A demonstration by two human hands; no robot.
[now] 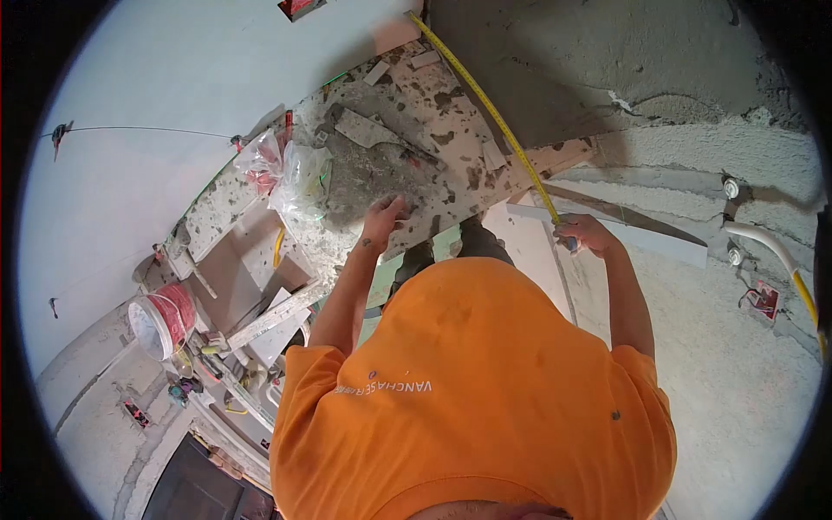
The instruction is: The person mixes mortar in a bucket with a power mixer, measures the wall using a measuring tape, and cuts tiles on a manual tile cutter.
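Observation:
My right hand [585,234] is closed around the end of a tape measure [496,113]; its dark case is mostly hidden by the fingers. The yellow blade runs out long and slightly bowed, up to the corner of the walls at the top. My left hand [384,222] rests at the near edge of a spattered work board [468,186], its fingers loosely bent and nothing visible in them. On that board, ahead of the left hand, lies a flat trowel-like tool [368,130] coated in dried mortar. Beside it sits a clear plastic bag [302,178].
A red-and-white bucket [163,321] stands at the left among tools and boards. A white strip [641,238] lies to the right of my right hand. White pipe [767,238] and an open electrical box [763,299] are on the right wall. Grey wet-looking plaster [537,61] covers the upper wall.

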